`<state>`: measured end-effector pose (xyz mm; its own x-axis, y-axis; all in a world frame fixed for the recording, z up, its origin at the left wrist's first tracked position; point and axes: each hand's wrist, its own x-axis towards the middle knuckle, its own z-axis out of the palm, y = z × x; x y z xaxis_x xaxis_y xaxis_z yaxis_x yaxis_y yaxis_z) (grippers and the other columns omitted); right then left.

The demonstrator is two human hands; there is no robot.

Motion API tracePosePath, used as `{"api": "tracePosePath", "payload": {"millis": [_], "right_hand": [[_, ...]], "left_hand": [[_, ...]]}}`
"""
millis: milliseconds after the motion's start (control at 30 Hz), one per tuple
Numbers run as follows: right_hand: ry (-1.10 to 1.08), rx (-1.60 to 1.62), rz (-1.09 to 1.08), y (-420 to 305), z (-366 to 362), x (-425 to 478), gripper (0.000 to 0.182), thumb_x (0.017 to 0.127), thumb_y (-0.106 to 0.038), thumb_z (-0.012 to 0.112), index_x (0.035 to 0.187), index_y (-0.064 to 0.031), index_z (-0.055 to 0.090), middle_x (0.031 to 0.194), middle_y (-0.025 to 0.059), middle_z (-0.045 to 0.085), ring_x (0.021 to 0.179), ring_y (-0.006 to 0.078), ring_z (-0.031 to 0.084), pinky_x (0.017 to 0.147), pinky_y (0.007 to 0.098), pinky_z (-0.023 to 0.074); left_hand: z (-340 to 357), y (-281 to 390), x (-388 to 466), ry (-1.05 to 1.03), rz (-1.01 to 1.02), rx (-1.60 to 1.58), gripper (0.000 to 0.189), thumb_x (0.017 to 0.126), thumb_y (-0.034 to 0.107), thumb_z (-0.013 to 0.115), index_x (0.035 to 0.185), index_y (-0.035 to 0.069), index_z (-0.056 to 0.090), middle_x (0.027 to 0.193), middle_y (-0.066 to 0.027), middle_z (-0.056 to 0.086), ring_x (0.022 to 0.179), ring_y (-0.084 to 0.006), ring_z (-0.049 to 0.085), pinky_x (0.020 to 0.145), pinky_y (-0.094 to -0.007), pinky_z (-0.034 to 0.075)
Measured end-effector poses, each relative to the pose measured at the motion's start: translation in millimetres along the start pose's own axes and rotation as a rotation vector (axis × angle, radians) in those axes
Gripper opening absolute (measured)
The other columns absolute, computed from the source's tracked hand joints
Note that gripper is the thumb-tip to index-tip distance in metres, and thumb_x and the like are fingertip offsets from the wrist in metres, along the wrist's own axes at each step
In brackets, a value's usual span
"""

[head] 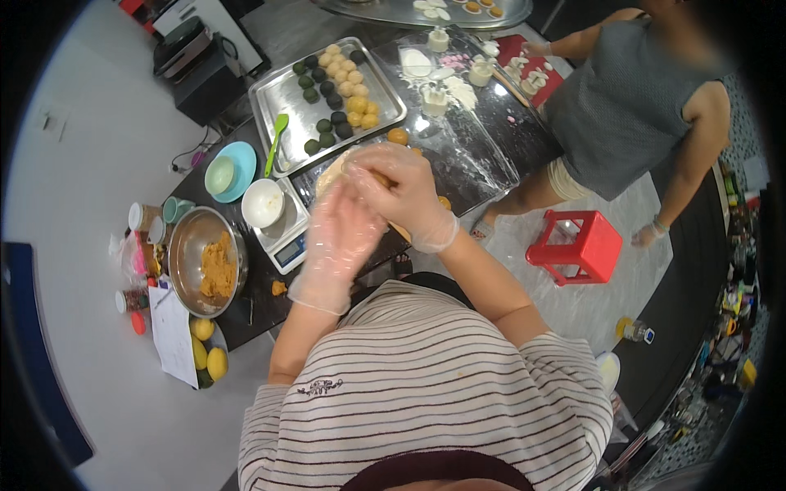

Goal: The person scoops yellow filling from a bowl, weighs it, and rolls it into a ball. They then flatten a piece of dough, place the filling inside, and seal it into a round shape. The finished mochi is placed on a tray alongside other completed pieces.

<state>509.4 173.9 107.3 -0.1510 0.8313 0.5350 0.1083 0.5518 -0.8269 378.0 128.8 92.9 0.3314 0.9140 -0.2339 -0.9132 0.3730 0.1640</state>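
Both my hands wear clear plastic gloves and meet above the near edge of the dark table. My left hand [344,224] is palm up, its fingers running beneath the other hand. Over it curls my right hand [399,184], bent at the fingers. An orange-brown bit [382,178] shows in the gap by the right thumb; whether it is gripped or lies behind, I cannot tell. Beyond the hands is a pale round piece [330,175], partly covered. Orange balls [398,136] of filling lie on the table. Left of my hands, a digital scale [288,248] carries a white bowl [263,203].
A metal tray [276,92] holds several dark, beige and yellow balls and a green spatula [277,144]. Orange paste fills part of a steel bowl [178,261]. White press moulds [435,101] stand amid flour. A co-worker [638,104] stands right, near a red stool [592,248].
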Motion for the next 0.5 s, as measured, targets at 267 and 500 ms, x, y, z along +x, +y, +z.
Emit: {"api": "tracePosePath", "payload": {"millis": [267,500], "right_hand": [[-0.063,-0.196,-0.289,-8,1,-6,0.028,0.076,-0.019,0.076,0.101,-0.0094,0.069,0.110,0.0111,0.068,0.103,0.0326,0.064,0.092,0.0429,0.0489],[-0.097,-0.145,-0.364,-16,10,-20,0.028,0.074,-0.014,0.074,0.101,-0.0073,0.070,0.108,0.0097,0.069,0.104,0.0298,0.065,0.098,0.0434,0.0469]], "left_hand": [[-7,6,10,-0.179,-0.075,-0.104,0.050,0.104,0.035,0.038,0.138,-0.002,0.044,0.138,-0.0188,0.051,0.129,-0.0294,0.050,0.112,-0.0438,0.037],[6,-2,2,-0.083,-0.112,-0.025,0.048,0.102,0.036,0.044,0.134,0.000,0.047,0.134,-0.0166,0.054,0.124,-0.0293,0.054,0.110,-0.0428,0.040]]}}
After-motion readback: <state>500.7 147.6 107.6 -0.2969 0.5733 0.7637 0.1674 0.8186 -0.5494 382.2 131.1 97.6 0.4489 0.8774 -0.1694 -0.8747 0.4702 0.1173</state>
